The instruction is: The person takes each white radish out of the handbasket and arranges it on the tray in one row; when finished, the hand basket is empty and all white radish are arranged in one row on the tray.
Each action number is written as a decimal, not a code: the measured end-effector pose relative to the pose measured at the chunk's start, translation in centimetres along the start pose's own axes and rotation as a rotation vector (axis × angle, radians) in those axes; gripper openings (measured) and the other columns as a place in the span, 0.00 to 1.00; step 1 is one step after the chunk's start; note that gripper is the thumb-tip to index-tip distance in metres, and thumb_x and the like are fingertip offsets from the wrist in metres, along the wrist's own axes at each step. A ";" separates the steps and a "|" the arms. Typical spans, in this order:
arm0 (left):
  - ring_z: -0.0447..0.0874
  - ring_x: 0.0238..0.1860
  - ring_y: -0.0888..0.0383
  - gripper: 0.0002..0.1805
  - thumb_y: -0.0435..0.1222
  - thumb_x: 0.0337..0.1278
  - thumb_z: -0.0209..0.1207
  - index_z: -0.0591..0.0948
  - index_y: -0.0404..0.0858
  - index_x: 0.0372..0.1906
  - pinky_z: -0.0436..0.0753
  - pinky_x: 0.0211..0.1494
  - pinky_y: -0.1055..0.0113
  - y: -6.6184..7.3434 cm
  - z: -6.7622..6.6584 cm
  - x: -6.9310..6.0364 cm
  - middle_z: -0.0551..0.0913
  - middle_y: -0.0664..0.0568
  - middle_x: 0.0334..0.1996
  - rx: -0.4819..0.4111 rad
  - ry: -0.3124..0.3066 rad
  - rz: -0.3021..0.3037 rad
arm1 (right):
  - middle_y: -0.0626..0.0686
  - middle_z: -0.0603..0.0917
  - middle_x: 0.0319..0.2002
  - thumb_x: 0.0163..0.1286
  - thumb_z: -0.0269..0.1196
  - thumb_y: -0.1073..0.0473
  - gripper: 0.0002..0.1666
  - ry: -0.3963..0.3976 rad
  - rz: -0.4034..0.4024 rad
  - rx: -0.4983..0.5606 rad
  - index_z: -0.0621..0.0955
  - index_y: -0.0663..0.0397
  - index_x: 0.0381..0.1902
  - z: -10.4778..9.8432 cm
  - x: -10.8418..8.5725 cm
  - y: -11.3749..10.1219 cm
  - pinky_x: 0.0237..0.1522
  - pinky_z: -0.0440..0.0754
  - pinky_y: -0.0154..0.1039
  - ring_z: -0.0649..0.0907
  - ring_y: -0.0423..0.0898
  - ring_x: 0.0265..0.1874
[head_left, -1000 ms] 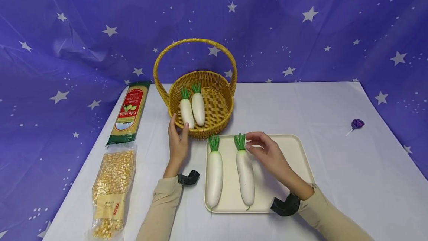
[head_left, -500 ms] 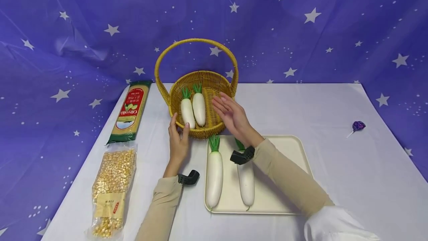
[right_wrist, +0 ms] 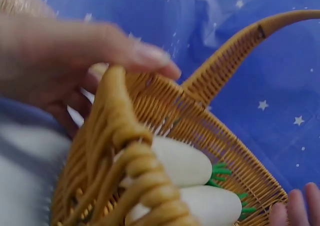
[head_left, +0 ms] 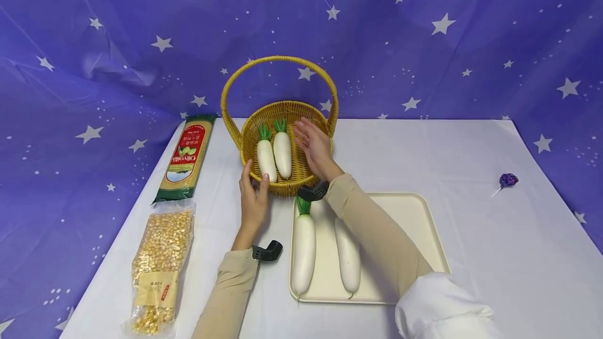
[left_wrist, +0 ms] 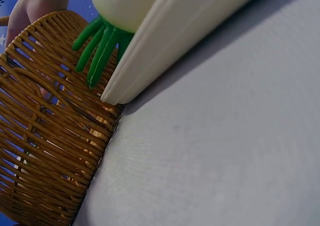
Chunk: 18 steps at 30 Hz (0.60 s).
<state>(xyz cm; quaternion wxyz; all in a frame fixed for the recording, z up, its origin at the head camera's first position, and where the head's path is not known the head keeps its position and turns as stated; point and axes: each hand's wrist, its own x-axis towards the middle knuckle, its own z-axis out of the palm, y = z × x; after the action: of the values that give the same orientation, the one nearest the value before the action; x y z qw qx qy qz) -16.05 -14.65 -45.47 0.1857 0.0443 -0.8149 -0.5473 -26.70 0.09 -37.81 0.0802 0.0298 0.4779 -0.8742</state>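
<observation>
My left hand (head_left: 253,205) holds the front left rim of a round wicker basket (head_left: 282,188) with a tall hoop handle. The right wrist view shows that hand's thumb (right_wrist: 150,56) lying over the rim and its fingers outside the weave. Inside the basket, two white radishes (head_left: 266,161) with green tops lie side by side. My right hand (head_left: 314,148) reaches into the basket's right side, fingers extended and holding nothing, just right of the radishes. Two larger white radishes (head_left: 304,255) lie on a cream tray (head_left: 414,218); the right sleeve partly covers the right-hand one (head_left: 348,260).
At the left lie a green-and-red pasta packet (head_left: 186,158) and a clear bag of corn kernels (head_left: 162,255). A purple-wrapped lollipop (head_left: 507,180) lies far right on the white tabletop (head_left: 509,255). A purple starry cloth (head_left: 400,41) hangs behind.
My right hand has moved from beside the leafy top of the tray's right-hand radish, up and left into the basket. My left hand keeps its place on the rim. The radishes have not moved.
</observation>
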 end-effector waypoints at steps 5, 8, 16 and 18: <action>0.61 0.64 0.47 0.32 0.51 0.63 0.45 0.50 0.53 0.69 0.64 0.64 0.52 0.1 0.0 0.1 0.55 0.43 0.65 0.018 0.005 0.009 | 0.53 0.64 0.66 0.64 0.57 0.48 0.34 0.013 0.047 -0.365 0.63 0.51 0.66 0.4 0.3 0.4 0.63 0.65 0.47 0.66 0.49 0.64; 0.61 0.63 0.48 0.32 0.51 0.63 0.45 0.50 0.55 0.69 0.64 0.64 0.52 0.1 0.0 0.2 0.55 0.43 0.65 0.016 -0.003 0.005 | 0.52 0.54 0.70 0.60 0.58 0.40 0.47 -0.020 0.122 -0.618 0.52 0.48 0.70 0.5 0.3 0.5 0.65 0.63 0.48 0.60 0.50 0.68; 0.59 0.65 0.45 0.32 0.50 0.63 0.45 0.50 0.52 0.69 0.64 0.64 0.50 0.1 0.0 0.0 0.54 0.43 0.66 -0.002 -0.008 0.003 | 0.56 0.42 0.72 0.56 0.64 0.46 0.62 -0.131 0.304 -0.842 0.33 0.45 0.71 0.8 -0.1 1.2 0.60 0.68 0.53 0.59 0.56 0.67; 0.58 0.65 0.45 0.32 0.50 0.63 0.45 0.50 0.52 0.69 0.64 0.64 0.50 0.1 0.2 0.0 0.53 0.42 0.66 -0.014 -0.012 0.001 | 0.58 0.45 0.72 0.56 0.65 0.48 0.63 -0.131 0.304 -0.897 0.34 0.48 0.71 0.8 0.0 1.4 0.60 0.69 0.51 0.60 0.56 0.67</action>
<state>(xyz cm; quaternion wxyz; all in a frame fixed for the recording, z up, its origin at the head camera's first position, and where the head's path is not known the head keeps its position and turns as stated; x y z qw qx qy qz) -16.11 -14.50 -45.46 0.1811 0.0393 -0.8122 -0.5531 -26.42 -1.31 -38.56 0.2418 0.0068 0.7923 -0.5601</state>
